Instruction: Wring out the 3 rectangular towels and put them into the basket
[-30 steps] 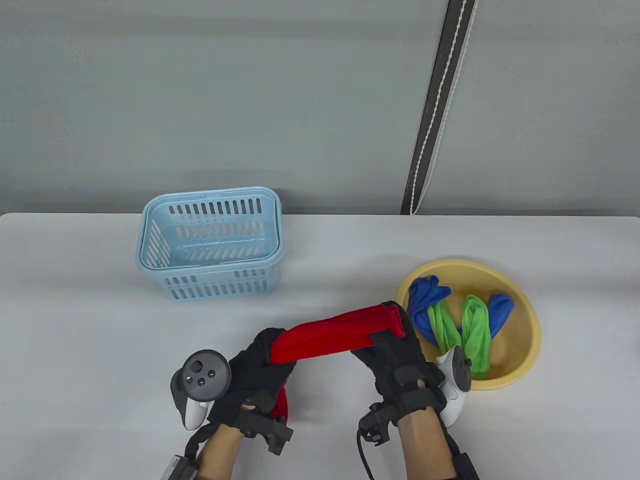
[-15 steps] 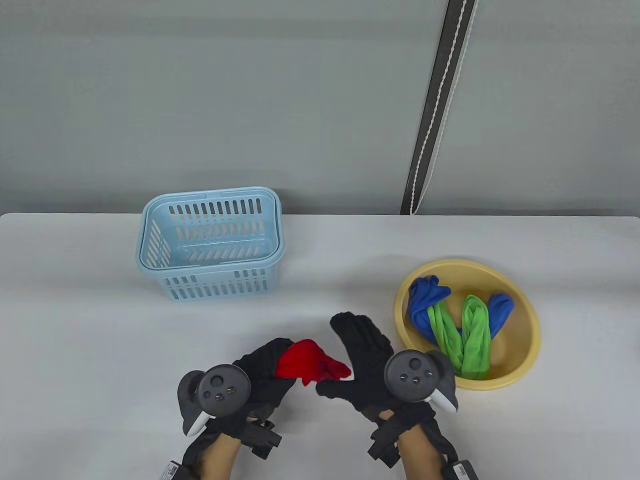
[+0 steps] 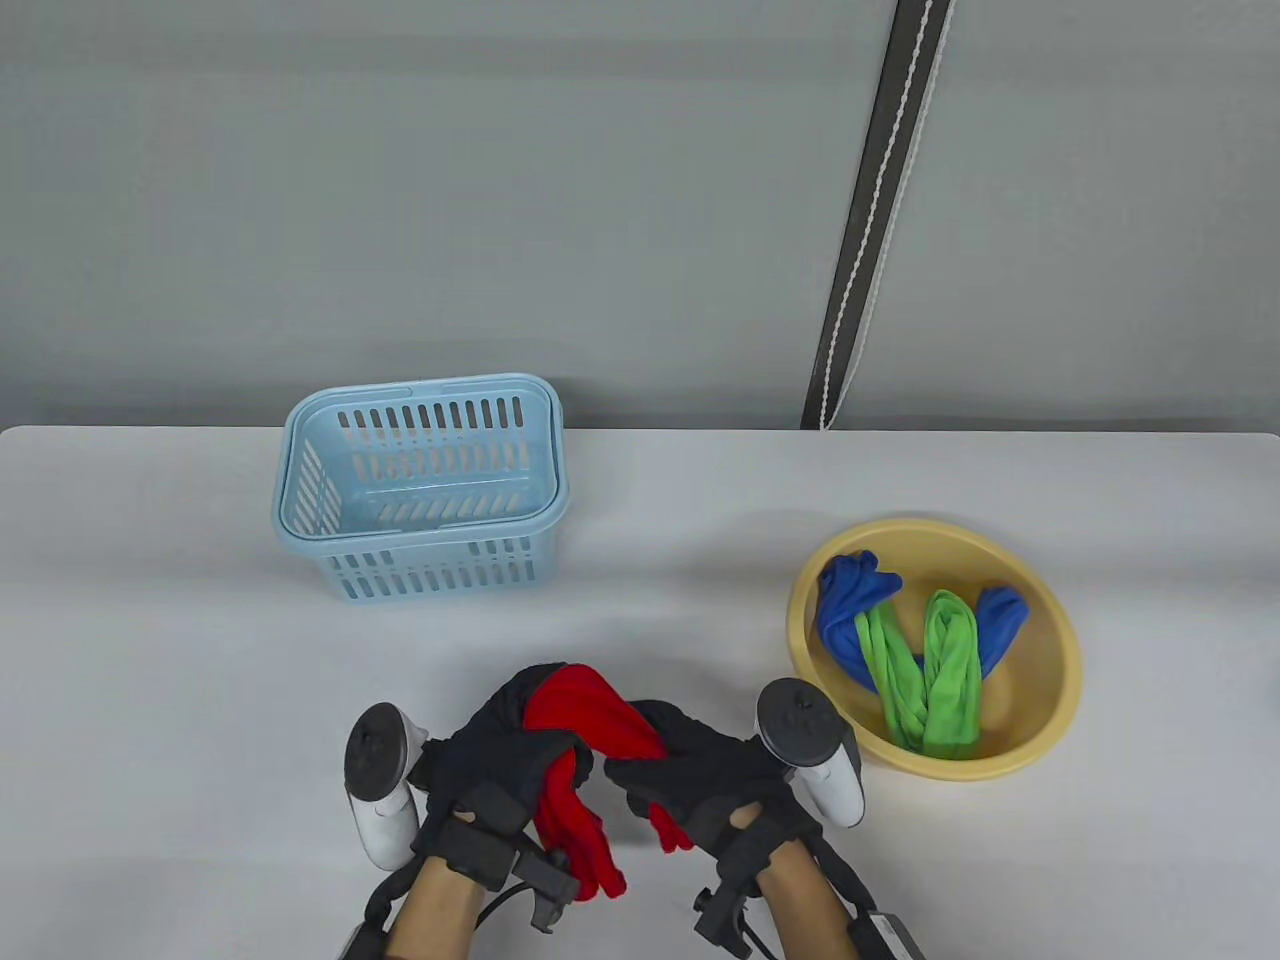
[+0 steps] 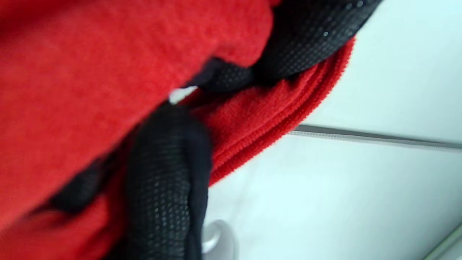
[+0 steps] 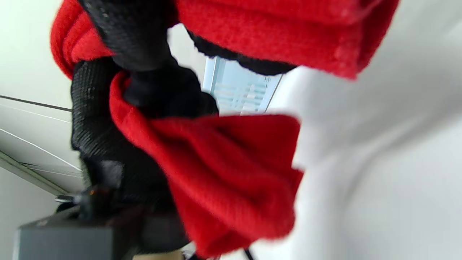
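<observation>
Both gloved hands grip one red towel (image 3: pixel 580 720) above the table's front edge. My left hand (image 3: pixel 500 745) holds its left part and a loose end hangs below that fist. My right hand (image 3: pixel 690 770) clenches the other part, close beside the left. Red cloth (image 4: pixel 90 72) fills the left wrist view between black fingers (image 4: pixel 166 180). The right wrist view shows the red towel (image 5: pixel 231 169) bunched under the gloved fingers (image 5: pixel 126 32). A blue towel (image 3: pixel 850 600) and a green towel (image 3: pixel 935 670) lie twisted in the yellow basin (image 3: pixel 1060 640). The light blue basket (image 3: pixel 420 490) stands at the back left, nothing visible inside.
A dark strap (image 3: pixel 865 220) hangs down the grey wall behind the table. The basket (image 5: pixel 242 90) shows as a pale blue patch past the cloth in the right wrist view. A tracker sits on each hand's back.
A second ago the towel was stretched between hands held apart. The right hand then let go and opened. Now it grips the towel again, close beside the left, which has rolled over.
</observation>
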`<state>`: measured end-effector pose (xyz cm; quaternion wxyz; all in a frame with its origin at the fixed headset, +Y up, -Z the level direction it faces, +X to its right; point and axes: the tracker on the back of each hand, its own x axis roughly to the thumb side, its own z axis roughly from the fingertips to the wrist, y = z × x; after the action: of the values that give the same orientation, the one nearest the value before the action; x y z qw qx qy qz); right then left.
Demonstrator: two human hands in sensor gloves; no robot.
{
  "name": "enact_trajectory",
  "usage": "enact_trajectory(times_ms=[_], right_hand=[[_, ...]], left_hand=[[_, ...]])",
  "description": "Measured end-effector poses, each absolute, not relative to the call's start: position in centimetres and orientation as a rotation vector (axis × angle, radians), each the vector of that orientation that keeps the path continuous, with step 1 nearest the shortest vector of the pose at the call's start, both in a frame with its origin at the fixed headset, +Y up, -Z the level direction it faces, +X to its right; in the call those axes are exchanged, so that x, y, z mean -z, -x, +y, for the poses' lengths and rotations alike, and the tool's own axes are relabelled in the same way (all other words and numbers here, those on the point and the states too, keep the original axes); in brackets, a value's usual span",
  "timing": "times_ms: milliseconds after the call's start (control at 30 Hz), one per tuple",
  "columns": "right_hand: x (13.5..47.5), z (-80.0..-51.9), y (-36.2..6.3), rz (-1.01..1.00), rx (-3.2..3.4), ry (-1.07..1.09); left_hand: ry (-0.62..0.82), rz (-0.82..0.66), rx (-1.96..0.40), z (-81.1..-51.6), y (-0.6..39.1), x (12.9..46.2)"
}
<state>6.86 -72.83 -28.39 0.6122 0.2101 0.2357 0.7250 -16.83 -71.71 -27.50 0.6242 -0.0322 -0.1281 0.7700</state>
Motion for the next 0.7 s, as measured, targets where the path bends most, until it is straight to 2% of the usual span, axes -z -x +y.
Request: enact_trajectory(times_ms=[67,200,300,400,600,700], right_hand=[[28.2,-73.2,-5.9,0.674,-1.596,-0.498],[27.8,-72.7,-4.7,0.776,-1.650,-0.501],[27.5,-72.2,-4.0,0.848,-1.721,-0.539],[27.4,-72.3,-3.9,0.777,-1.749,-0.485],[27.3,-72.4,-4.5,0.666,-1.761,-0.523],[27.4,-72.2,-4.8,0.652,-1.779,-0.512]], left_hand=[[0.063,-0.262,-1.838,-72.0,16.7,27.3],[-0.006,-0.226,-1.880,-72.1,16.7,27.1],[-0.012,-0.266,-1.869,-71.8,16.3,26.9],[-0.020,-0.283,-1.857,-71.5,16.1,26.8],[-0.025,-0.329,-1.859,-71.1,16.3,27.0],[-0.078,-0.328,-1.783,-70.7,16.6,27.0]])
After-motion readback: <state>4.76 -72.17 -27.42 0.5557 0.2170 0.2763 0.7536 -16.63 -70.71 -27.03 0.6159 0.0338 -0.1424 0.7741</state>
